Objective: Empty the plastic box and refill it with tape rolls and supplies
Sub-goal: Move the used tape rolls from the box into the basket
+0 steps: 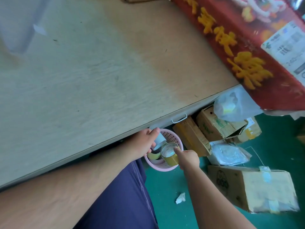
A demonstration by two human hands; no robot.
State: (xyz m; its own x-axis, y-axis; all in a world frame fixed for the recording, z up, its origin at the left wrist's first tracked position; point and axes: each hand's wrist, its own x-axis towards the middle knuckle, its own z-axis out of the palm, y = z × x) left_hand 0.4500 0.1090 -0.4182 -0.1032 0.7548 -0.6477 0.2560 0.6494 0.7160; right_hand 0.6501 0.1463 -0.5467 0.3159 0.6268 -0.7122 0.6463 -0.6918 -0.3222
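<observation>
Down over the basket (165, 168), left hand (143, 143) round a white roll (159, 140), right hand (188, 159) pinching yellow tape (172, 160).

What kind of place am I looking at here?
Probably a packing or stockroom corner: worn cardboard boxes lying on the green floor, a red printed carton with a shipping label, and yellowish tape rolls at a pink perforated plastic basket.

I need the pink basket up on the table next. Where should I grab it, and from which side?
Take the pink basket by its rim, from above, on the side facing the cardboard boxes. It stands upright and that stretch of rim is bare; the left hand holding a white roll and the right hand holding a yellow tape roll crowd the rest.
</observation>
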